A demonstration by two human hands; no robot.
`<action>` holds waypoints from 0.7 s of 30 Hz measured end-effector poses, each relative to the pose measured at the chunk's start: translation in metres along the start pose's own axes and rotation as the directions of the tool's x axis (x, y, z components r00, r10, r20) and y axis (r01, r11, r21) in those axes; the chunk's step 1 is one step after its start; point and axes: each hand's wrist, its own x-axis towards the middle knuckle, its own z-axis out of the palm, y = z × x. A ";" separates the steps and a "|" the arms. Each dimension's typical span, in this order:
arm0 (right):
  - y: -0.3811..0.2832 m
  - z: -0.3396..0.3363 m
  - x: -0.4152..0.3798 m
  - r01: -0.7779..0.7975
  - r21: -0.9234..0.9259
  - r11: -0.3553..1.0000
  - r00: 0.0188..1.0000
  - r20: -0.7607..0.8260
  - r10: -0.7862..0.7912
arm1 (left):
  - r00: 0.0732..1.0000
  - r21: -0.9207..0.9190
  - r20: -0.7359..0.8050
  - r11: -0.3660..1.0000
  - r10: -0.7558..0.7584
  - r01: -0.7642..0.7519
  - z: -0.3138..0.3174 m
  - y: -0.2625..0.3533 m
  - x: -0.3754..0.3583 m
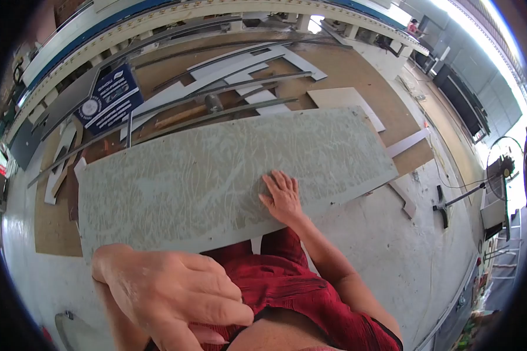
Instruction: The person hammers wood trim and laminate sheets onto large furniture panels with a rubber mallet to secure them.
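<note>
A long grey-green panel point(175, 181) with pale streaks all over its surface lies flat before me, with small dark dots along its edges. My right hand point(284, 198) rests on the panel near its front edge, palm down, fingers somewhat spread, holding nothing. Close to the camera, my left hand point(175, 292) is raised in front of my chest, off the panel. Its fingers are curled in toward the thumb. Whatever the left fingers may hold is hidden from view.
Behind the panel, a hammer point(214, 104) lies among metal strips and white board offcuts point(252, 67) on a brown sheet. A blue printed sign point(108, 96) is at the left. A long machine beam point(216, 13) spans the back. A fan point(500, 168) stands right; a person point(413, 26) is far off.
</note>
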 end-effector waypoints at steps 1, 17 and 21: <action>0.000 0.000 0.000 0.009 0.004 1.000 1.000 0.001 -0.009 | 1.000 -0.047 0.017 0.999 0.017 -0.016 0.004 0.006 0.002; 0.004 0.004 -0.001 0.029 -0.031 0.999 1.000 0.006 -0.029 | 0.988 -0.054 -0.055 0.988 0.141 -0.144 0.039 0.036 -0.017; 0.002 0.002 -0.001 0.002 -0.025 1.000 1.000 0.025 -0.002 | 0.993 -0.085 -0.017 0.990 0.115 -0.116 0.041 0.033 -0.018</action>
